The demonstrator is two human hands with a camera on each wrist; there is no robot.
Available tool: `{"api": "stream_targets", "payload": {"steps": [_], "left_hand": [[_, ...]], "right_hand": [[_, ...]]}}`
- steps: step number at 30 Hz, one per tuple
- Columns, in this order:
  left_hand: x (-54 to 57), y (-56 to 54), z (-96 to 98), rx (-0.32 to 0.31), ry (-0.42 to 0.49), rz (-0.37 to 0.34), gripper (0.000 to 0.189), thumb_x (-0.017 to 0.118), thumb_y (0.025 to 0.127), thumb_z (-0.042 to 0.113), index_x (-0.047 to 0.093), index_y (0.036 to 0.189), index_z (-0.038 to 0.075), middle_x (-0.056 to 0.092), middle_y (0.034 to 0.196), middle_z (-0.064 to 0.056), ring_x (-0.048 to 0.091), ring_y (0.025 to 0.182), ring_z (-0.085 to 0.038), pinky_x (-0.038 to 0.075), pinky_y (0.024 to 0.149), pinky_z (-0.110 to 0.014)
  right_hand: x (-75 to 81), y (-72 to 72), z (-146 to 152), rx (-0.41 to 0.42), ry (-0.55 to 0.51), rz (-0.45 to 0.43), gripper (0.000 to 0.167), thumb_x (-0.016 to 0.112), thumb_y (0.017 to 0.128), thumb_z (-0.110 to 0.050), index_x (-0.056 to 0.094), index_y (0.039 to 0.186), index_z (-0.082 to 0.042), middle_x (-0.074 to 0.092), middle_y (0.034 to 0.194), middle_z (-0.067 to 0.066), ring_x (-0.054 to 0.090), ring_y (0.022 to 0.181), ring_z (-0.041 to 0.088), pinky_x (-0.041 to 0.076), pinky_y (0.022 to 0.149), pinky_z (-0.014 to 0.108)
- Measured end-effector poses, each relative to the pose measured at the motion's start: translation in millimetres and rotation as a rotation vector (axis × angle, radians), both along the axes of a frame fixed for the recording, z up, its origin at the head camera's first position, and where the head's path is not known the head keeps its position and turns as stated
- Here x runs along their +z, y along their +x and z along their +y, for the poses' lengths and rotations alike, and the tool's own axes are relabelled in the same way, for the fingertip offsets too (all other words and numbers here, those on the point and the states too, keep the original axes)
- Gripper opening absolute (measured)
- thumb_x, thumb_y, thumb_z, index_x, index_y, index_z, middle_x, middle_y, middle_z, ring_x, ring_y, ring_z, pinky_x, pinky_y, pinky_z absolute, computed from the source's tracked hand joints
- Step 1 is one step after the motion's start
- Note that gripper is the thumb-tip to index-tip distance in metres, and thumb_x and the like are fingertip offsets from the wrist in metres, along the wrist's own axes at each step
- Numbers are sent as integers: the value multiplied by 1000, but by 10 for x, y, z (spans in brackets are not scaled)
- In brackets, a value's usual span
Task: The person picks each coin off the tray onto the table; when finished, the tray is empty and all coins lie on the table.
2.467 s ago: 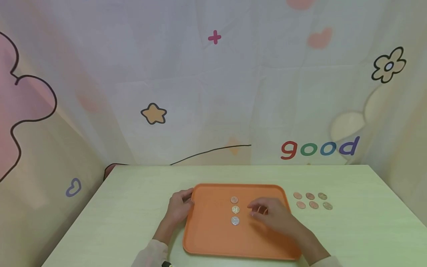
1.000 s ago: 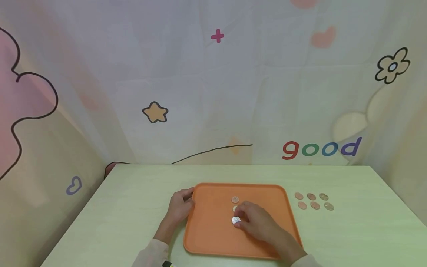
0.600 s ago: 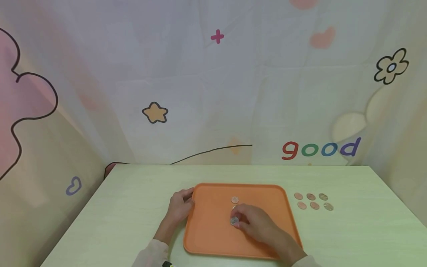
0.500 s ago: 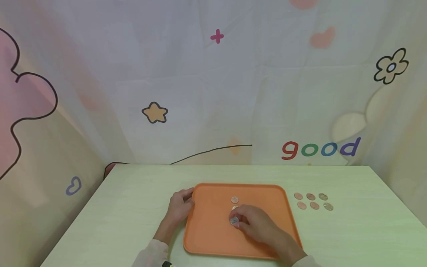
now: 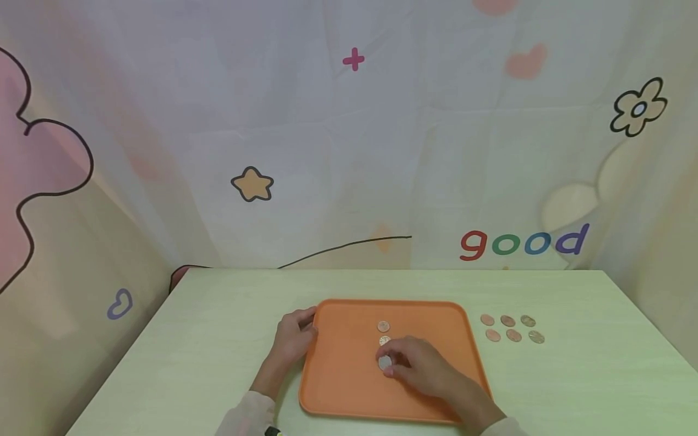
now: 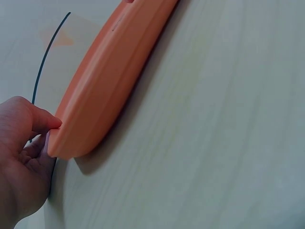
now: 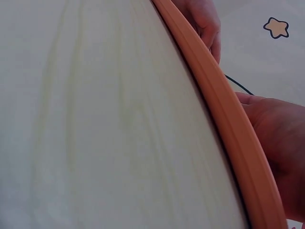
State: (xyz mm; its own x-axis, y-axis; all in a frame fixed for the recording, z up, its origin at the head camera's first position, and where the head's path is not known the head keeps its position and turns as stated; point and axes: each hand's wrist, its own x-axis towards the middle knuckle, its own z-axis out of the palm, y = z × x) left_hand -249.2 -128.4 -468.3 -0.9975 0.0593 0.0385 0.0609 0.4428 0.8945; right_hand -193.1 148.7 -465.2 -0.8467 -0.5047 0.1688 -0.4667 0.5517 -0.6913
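Note:
An orange tray (image 5: 349,387) lies on the pale table. My left hand (image 5: 295,336) grips its left rim; in the left wrist view the thumb (image 6: 46,119) presses on the rim. Over the middle of the tray, my right hand (image 5: 422,363) pinches a silver coin (image 5: 385,363) between thumb and fingertips. Just behind it is a gold-coloured coin (image 5: 385,341), partly covered by the fingers. A copper-coloured coin (image 5: 383,326) lies flat farthest back in that column. The tray's wall (image 7: 233,124) hides the right fingertips in the right wrist view.
Right of the tray, several coins lie on the table in two rows, copper-coloured ones (image 5: 492,335) on the left and brassy ones (image 5: 536,336) on the right. A printed curtain (image 5: 338,151) hangs behind the table's back edge.
My right hand has moved left across the tray to the silver coin and pinched it. The coin's face has tilted, from bright to dark to pale. My left hand has stayed on the rim.

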Motion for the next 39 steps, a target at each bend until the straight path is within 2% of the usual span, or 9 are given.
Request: {"api": "stream_targets", "payload": {"steps": [12,16,26,33,39], "left_hand": [[-12,-8,-4,-10,4,11,50,55,89,-5,57,139,-8,63,135,-27,61,130,-39,54,107,-43],[-18,-10,-1,-16,15,11,50,55,89,-5,57,139,-8,63,134,-27,61,130,-39,54,107,-43],[-4,-11,-1,-13,7,16,50,55,89,-5,57,139,-8,63,135,-28,61,130,-39,55,106,-43],[1,-6,-1,-13,5,15,49,54,90,-4,56,139,-8,62,136,-28,61,130,-40,54,107,-44],[16,12,0,-12,4,19,49,54,89,-5,57,138,-8,63,134,-28,61,129,-40,55,106,-44]], "right_hand": [[-21,64,23,-62,-137,-105,24,78,86,-19,73,108,-8,60,83,-4,46,73,-2,42,62,17],[-16,77,46,-104,-177,-144,23,79,86,-18,73,106,-10,59,83,-3,47,72,0,42,61,17],[-18,98,214,-120,-316,-135,20,74,90,-12,69,108,-5,69,90,6,59,76,1,51,70,17],[42,124,371,-203,-294,-172,25,75,90,-15,69,112,-4,68,93,8,64,76,4,53,73,18],[127,179,513,-340,-243,-190,28,76,88,-12,71,115,-5,71,96,8,68,79,8,56,73,17]]}}
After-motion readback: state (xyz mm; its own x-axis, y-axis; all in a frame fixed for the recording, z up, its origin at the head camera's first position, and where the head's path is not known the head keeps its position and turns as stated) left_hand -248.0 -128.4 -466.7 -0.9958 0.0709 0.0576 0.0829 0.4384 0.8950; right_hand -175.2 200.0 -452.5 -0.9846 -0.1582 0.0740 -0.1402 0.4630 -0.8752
